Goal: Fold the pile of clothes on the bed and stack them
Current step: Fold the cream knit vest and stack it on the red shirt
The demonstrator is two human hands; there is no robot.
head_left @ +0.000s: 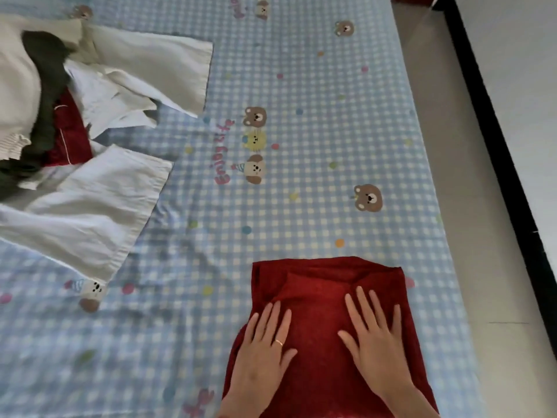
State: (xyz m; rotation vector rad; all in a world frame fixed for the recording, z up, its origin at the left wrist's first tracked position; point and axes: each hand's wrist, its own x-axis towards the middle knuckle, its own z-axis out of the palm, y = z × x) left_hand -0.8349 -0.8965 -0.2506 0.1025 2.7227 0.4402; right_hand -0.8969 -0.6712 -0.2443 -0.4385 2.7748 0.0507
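A dark red folded garment (325, 279) lies flat on the bed near its right edge, close to me. My left hand (263, 348) presses flat on its left side, fingers straight, a ring on one finger. My right hand (375, 336) presses flat on its right side with spread fingers. At the far left sits the pile of unfolded clothes (60, 122): white pieces, a dark green one, a dark red one with white piping and a cream knit.
The bed sheet (301, 176) is blue-and-white checked with cartoon bears and dots. Its right edge (434, 206) drops to a pale floor strip, with a black border (497, 164) beyond. White trouser legs (99, 206) spread from the pile toward the bed's middle.
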